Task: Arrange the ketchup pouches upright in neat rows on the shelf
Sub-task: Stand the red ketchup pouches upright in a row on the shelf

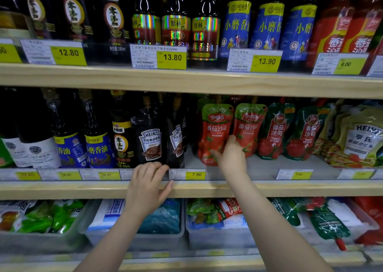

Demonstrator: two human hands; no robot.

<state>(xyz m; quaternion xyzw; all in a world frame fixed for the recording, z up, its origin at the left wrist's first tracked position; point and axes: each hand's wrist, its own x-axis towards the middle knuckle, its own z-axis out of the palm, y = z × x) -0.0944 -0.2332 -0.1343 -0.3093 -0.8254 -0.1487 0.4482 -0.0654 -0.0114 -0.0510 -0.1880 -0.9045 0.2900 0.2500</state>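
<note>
Two red ketchup pouches with green tops stand upright side by side on the middle shelf (207,189): the left pouch (214,126) and the right pouch (248,124). My right hand (231,155) reaches between them, its fingers touching the lower part of both; the grip is hidden from view. Two darker green-and-red ketchup pouches (275,131) (306,133) lean further right. My left hand (148,186) rests on the shelf's front edge, fingers curled over the price rail, holding nothing.
Black Heinz pepper sauce pouches (149,141) and dark bottles (97,139) stand left of the ketchup. Pale Heinz salad dressing pouches (356,141) fill the right end. Grey bins (217,236) of packets sit on the shelf below, with a fallen green pouch (327,224).
</note>
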